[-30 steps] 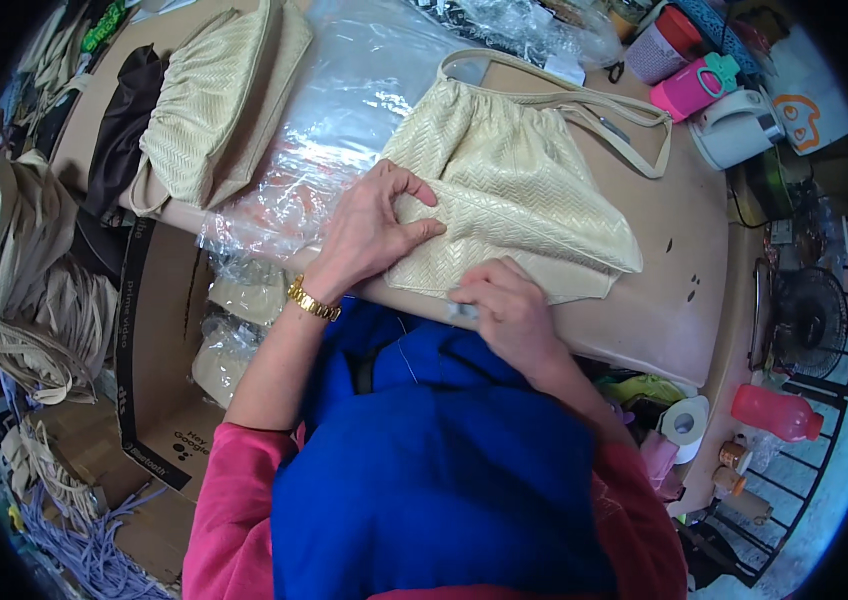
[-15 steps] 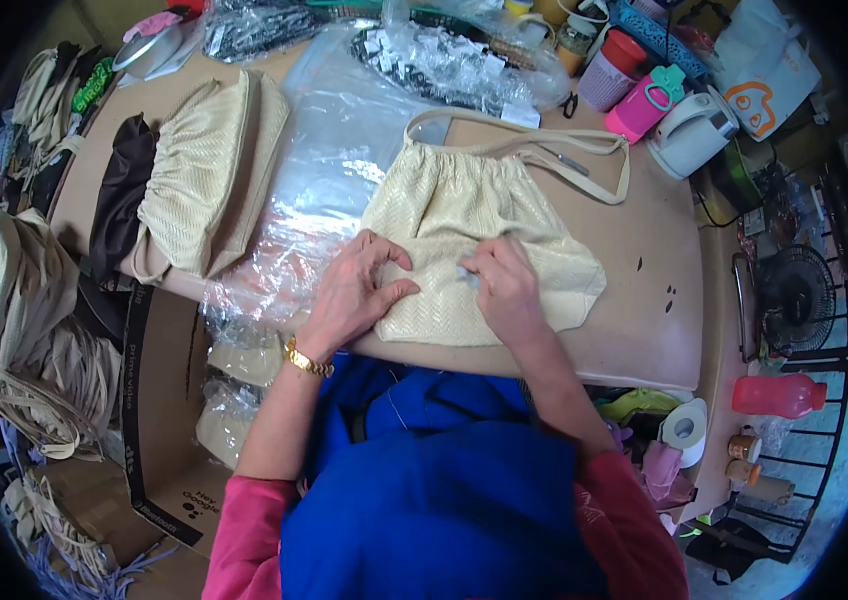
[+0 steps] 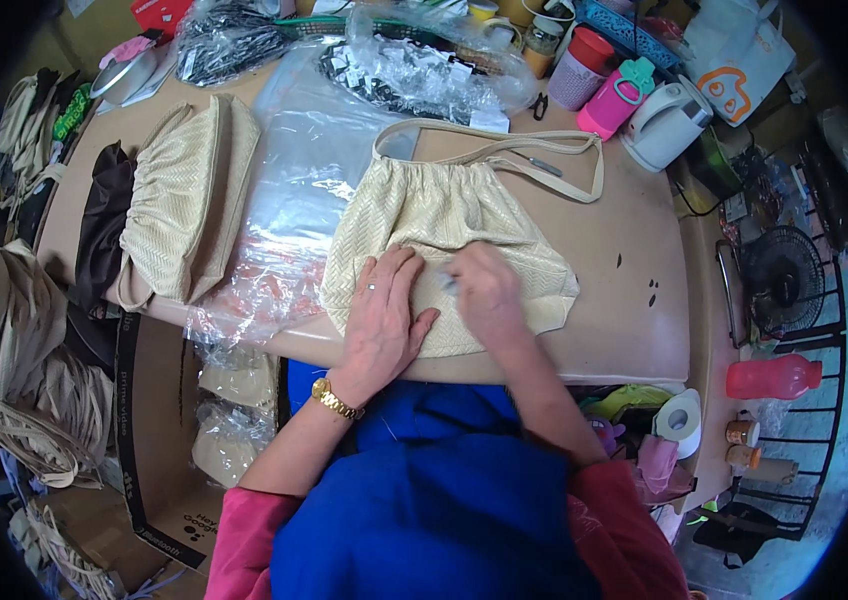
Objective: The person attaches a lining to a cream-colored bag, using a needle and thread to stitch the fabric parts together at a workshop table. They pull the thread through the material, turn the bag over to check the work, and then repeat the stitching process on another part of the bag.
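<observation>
My left hand (image 3: pixel 384 315) lies on the lower left part of a cream woven bag (image 3: pixel 419 205) with a gathered top, its fingers stretched out and pressed on the fabric. My right hand (image 3: pixel 484 295), slightly blurred, is closed around a small greyish-white piece (image 3: pixel 447 279), perhaps cloth, against the middle of the bag. The bag's strap (image 3: pixel 584 180) loops across the tabletop above it, with a slim metal tool (image 3: pixel 539 163) lying inside the loop.
A second cream bag (image 3: pixel 184 200), dark cloth (image 3: pixel 99 230) and plastic sheets (image 3: pixel 289 120) lie left on the tabletop (image 3: pixel 634 330). Bundled tags (image 3: pixel 404 70), cups (image 3: pixel 579 75) and a kettle (image 3: pixel 664 125) stand behind. A cardboard box (image 3: pixel 154 440) sits below left; a fan (image 3: pixel 784 275) is right.
My left hand has shifted right along the bag, its curled fingers now stretched flat. My right hand has moved up from the bag's front edge onto its middle. The view has tilted.
</observation>
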Demonstrator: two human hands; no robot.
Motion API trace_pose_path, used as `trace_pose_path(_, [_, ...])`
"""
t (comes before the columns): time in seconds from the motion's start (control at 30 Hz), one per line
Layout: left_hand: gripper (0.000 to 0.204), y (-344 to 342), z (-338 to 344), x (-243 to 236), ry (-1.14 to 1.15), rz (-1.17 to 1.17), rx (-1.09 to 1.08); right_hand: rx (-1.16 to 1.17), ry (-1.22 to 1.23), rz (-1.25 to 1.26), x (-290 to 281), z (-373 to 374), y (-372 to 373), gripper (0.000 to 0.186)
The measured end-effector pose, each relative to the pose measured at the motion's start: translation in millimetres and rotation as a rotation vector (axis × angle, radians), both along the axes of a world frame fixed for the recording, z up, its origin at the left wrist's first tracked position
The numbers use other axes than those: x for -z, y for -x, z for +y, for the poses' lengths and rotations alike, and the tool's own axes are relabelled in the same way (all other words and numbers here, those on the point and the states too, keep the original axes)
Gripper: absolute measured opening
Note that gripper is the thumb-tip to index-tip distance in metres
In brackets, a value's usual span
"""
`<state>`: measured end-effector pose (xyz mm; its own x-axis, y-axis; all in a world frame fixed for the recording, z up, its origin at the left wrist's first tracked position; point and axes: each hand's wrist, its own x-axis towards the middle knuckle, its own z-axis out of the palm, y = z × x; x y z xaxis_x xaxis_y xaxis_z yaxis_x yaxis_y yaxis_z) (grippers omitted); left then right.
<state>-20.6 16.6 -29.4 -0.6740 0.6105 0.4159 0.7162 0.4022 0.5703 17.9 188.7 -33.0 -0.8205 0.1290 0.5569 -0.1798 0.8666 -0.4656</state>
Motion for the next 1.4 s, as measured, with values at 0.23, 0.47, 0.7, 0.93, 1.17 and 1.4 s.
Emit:
trace_pose_path(0.23, [0.076, -5, 5, -2, 0.006, 0.048, -0.012, 0.053, 0.043, -0.048, 4, 2, -10, 0.013])
trace_pose_path(0.47, [0.074, -4, -24, -7, -0.065, 0.066, -0.208, -0.092, 0.130, -0.330, -34, 53, -14, 0.006])
trace_pose_path(0.7, [0.056, 11, -52, -10, -0.156, -0.199, -0.216, 0.156, 0.047, -0.102, -108, 177, 72, 0.011])
trace_pose_path(0.93, [0.033, 4, -91, 9, -0.424, -0.636, -0.169, 0.021, 0.688, -0.943, -82, 173, -43, 0.040])
trace_pose_path(1.17, [0.037, -9, -87, -27, -0.326, -0.279, -0.090, -0.107, 0.990, -0.337, -51, 90, -118, 0.037])
trace_pose_path(1.4, [0.044, -13, -105, -80, 0.256, -0.243, 0.144, 0.390, 0.467, -0.372, -32, 214, -53, 0.024])
